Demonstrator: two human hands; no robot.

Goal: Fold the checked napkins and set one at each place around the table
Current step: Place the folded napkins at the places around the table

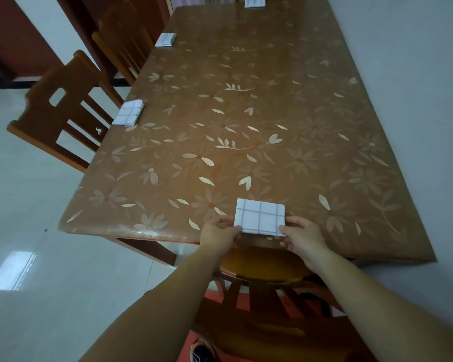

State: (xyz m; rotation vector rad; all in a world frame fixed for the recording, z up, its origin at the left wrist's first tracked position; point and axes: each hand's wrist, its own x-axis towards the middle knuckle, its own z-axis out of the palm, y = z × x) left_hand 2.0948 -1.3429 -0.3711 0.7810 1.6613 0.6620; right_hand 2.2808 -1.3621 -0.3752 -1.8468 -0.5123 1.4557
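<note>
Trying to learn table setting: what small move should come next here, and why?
Probably release it and withdraw. The left hand and right hand pinch the near corners of the folded napkin, which already seems to lie on the table before the near chair, like three other napkins.

Three wooden chairs noted: near chair, back toward the camera; left chair; far-left chair beyond it. Glossy pale tiled floor, with a bright reflection lower left. Grey wall on the right. Dark shoe at the bottom edge. Red-brown panel at upper left.
</note>
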